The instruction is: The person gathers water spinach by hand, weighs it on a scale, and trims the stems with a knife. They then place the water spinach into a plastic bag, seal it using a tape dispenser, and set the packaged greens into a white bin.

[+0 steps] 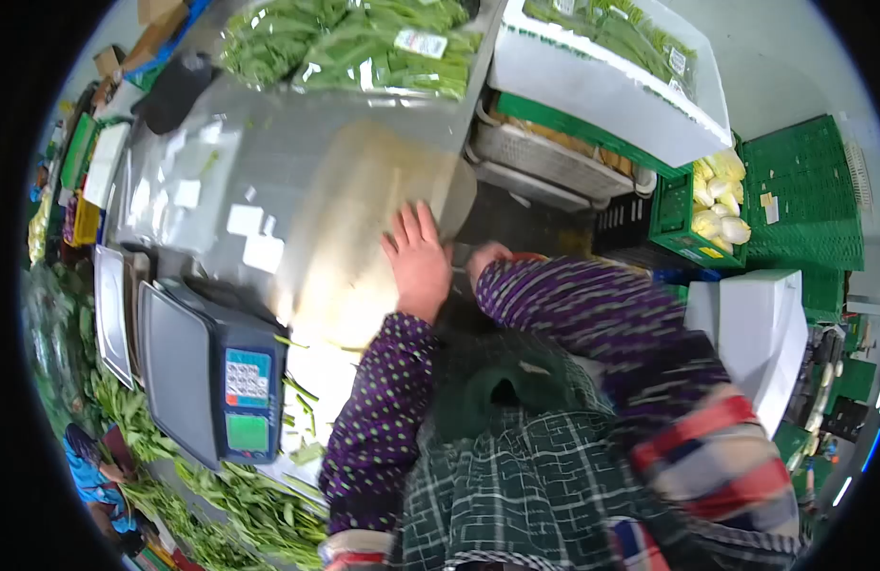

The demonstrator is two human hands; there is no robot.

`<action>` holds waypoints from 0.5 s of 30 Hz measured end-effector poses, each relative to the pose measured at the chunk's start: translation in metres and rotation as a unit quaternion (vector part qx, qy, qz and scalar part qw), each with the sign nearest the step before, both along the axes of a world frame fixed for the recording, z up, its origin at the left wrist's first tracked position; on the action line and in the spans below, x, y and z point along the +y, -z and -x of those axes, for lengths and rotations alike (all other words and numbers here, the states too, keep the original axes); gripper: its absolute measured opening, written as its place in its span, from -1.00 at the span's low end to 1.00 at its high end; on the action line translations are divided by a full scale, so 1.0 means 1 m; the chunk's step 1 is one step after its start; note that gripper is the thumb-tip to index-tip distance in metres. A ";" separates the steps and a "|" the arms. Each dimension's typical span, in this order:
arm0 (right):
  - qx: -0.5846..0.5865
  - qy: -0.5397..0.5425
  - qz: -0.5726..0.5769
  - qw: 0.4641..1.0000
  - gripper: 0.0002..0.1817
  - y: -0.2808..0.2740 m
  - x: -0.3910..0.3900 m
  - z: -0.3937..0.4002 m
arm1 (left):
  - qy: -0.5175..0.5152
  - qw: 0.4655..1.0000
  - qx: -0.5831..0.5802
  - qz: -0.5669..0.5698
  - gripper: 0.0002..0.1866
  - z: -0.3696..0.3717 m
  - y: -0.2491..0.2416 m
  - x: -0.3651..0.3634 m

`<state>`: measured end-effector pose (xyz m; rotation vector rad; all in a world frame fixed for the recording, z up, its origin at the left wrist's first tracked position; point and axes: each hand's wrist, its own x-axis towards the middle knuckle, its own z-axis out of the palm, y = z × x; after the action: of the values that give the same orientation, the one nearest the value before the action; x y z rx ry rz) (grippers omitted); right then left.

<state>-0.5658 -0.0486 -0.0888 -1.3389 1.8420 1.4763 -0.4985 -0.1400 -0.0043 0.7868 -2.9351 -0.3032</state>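
Observation:
My left hand (419, 271) lies with fingers spread at the right edge of a pale wooden-looking board (349, 224) on the metal table. Close beside it, past the table's edge, my right hand (487, 260) is closed, its fingers curled. What it grips is hidden; a small orange-red edge (528, 256) shows by the wrist. Left of the board are clear plastic bags (173, 190) and white labels (263, 253). A weighing scale (211, 366) with a green display stands nearer me, with cut green stems (302, 404) beside it.
Bagged leafy greens (383, 57) lie at the table's far end. A white foam box (602, 86) of packed greens sits at the upper right, near a green crate (673, 214) of pale cabbages. Loose greens (240, 504) spread at lower left, where another person (97, 476) is visible.

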 end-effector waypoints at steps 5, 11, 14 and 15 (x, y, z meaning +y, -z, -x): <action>-0.232 0.303 0.130 0.915 -0.68 -0.032 0.092 0.007 | -0.010 0.998 -0.022 -0.051 -0.10 -0.004 -0.028 -0.003; -0.160 0.414 0.285 0.850 -0.47 -0.045 0.146 0.043 | 0.026 0.998 0.015 -0.054 -0.18 -0.004 -0.006 -0.009; -0.135 0.446 0.349 0.813 -0.47 -0.052 0.165 0.045 | 0.046 0.998 0.026 -0.041 -0.19 -0.002 -0.003 -0.011; -0.136 0.454 0.361 0.803 -0.46 -0.054 0.169 0.045 | 0.054 0.998 0.021 -0.034 -0.19 -0.002 -0.005 -0.011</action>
<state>-0.6106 0.1205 -0.0347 -0.6159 2.3955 0.0672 -0.4968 -0.1506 0.0011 0.6215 -2.9480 -0.4256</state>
